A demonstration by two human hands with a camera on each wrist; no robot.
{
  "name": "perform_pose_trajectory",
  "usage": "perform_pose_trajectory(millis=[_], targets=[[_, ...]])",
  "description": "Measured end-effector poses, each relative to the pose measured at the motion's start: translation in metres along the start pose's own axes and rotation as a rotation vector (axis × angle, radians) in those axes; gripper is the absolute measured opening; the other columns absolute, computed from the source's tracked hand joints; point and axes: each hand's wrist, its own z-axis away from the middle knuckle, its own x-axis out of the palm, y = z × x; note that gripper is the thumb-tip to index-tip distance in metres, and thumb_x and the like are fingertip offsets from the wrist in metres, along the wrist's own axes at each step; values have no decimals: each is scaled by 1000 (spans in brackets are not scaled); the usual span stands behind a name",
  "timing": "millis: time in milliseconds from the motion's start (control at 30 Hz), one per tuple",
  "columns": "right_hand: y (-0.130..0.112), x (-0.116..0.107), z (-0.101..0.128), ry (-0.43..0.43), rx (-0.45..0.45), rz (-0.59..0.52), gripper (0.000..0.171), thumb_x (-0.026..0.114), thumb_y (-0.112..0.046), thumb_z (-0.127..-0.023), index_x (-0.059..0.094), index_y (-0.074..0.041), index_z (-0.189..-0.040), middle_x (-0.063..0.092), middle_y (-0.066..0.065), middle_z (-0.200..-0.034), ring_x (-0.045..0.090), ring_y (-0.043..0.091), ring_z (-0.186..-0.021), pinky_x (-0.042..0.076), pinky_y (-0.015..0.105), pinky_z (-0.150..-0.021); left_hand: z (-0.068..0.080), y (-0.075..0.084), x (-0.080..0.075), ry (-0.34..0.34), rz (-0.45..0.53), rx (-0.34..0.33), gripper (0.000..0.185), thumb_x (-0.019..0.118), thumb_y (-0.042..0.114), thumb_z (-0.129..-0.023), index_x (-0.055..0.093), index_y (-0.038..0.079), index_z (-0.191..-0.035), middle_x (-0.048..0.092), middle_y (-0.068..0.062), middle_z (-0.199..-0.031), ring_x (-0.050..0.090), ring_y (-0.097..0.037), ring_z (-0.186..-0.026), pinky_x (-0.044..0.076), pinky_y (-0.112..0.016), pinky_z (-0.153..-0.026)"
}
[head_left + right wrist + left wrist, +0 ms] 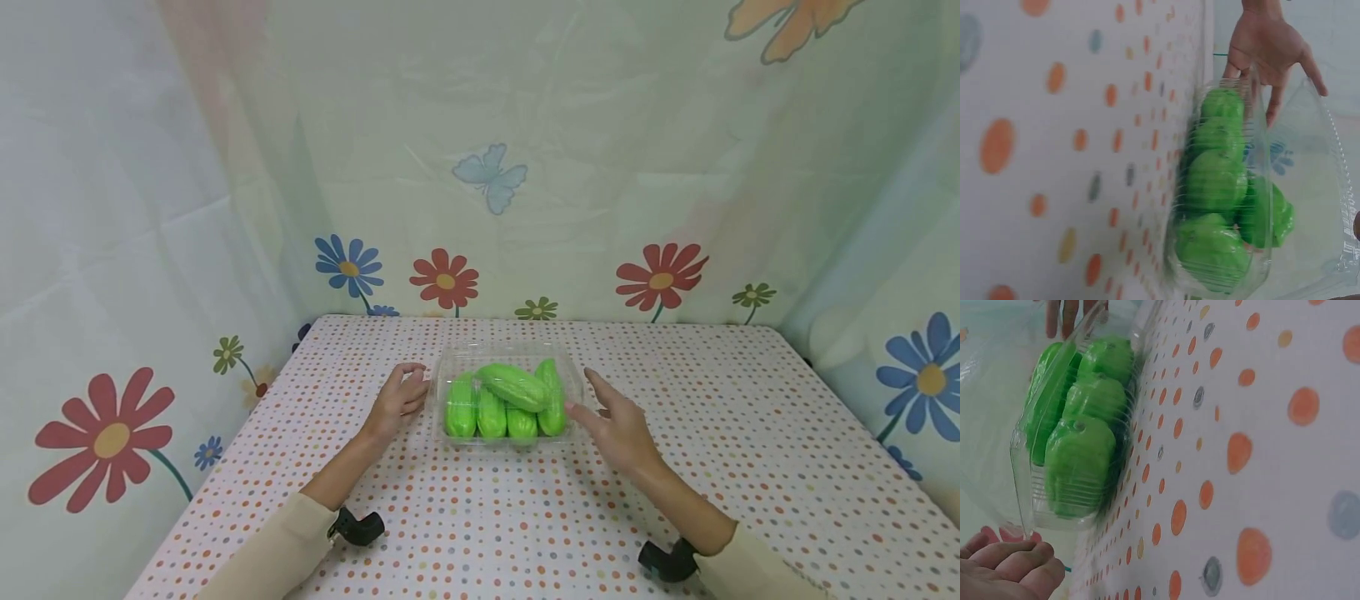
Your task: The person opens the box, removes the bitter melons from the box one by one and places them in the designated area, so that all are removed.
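Observation:
A clear plastic clamshell box (442, 392) sits mid-table, holding several bright green ridged gourds (510, 398), one lying across the others. My left hand (405, 392) is at the box's left side, fingers loosely bent, holding nothing. My right hand (607, 417) is at the right side with straight fingers, the fingertips at the box's edge. In the left wrist view the gourds (1085, 456) press against the ribbed wall, with my left hand (1010, 575) just below. The right wrist view shows the gourds (1216, 187), the clear lid (1322, 156) standing off the tray, and my left hand (1266, 44) spread behind.
The table (750, 433) wears a white cloth with coloured dots. Flower-and-butterfly sheets (660, 279) wall it in at the back and on both sides. Black wrist cameras (360, 527) sit on both forearms near the front edge.

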Motion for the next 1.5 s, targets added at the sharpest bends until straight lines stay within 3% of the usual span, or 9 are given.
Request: perform_pose_trajectory(millis=[33, 133, 300, 367, 600, 900, 1033, 1200, 1500], targets=[[-1, -1, -1, 7, -10, -1, 72, 56, -38, -103, 27, -3, -160, 29, 26, -161, 34, 49, -144, 39, 63, -111, -1, -1, -2, -6, 25, 4, 65, 41, 52, -104, 36, 3, -147, 43, -33, -150, 41, -44, -141, 34, -53, -117], [-5, -3, -4, 19, -28, -19, 69, 55, -37, -104, 28, -6, -160, 30, 22, -162, 43, 49, -138, 41, 64, -109, -7, -4, -8, -35, 122, 8, 68, 32, 54, -106, 33, 4, -152, 35, -30, -156, 33, -41, -147, 28, -52, -121], [-10, -4, -8, 29, -57, -119, 68, 56, -32, -105, 28, -3, -159, 32, 19, -162, 39, 41, -144, 39, 57, -113, -17, -12, -16, -75, 347, -15, 70, 26, 53, -108, 24, 4, -158, 22, -29, -163, 21, -38, -153, 19, -48, -126], [-11, -4, -10, 41, -68, -151, 68, 57, -33, -104, 31, -1, -158, 34, 19, -161, 36, 39, -147, 38, 54, -115, -22, -14, -16, -65, 378, -30, 68, 27, 51, -109, 23, 4, -159, 22, -29, -163, 20, -38, -153, 19, -47, -126], [-19, -4, -19, 150, -122, -200, 55, 62, -28, -102, 48, -1, -148, 48, 18, -153, 46, 36, -141, 44, 44, -111, -40, -18, -8, 9, 416, -89, 69, 33, 47, -108, 21, 2, -160, 22, -32, -161, 25, -44, -150, 25, -47, -124], [-33, -6, -29, 314, -207, -216, 40, 67, -18, -99, 63, -1, -135, 63, 17, -136, 63, 34, -123, 46, 5, -91, -56, -21, 0, 63, 514, -96, 60, 43, 38, -105, 33, 2, -152, 39, -32, -153, 36, -43, -145, 31, -46, -122], [-36, -7, -37, 342, -229, -231, 39, 68, -13, -98, 63, 4, -132, 65, 20, -132, 62, 34, -124, 47, 5, -89, -61, -23, 5, 84, 516, -90, 49, 43, 27, -102, 40, -3, -140, 46, -33, -148, 43, -44, -141, 35, -50, -119], [-37, -9, -45, 355, -200, -264, 37, 68, -13, -98, 64, 5, -130, 67, 20, -129, 66, 35, -118, 51, 7, -85, -66, -29, 11, 59, 519, -68, 43, 41, 15, -101, 41, -6, -138, 41, -36, -149, 42, -50, -139, 36, -55, -117], [-37, -11, -62, 385, -146, -293, 37, 69, -23, -98, 68, 0, -127, 70, 14, -126, 68, 27, -115, 53, 10, -85, -67, -27, 19, 123, 414, -72, 41, 54, 13, -102, 48, -4, -139, 55, -32, -140, 58, -45, -126, 51, -49, -105]])
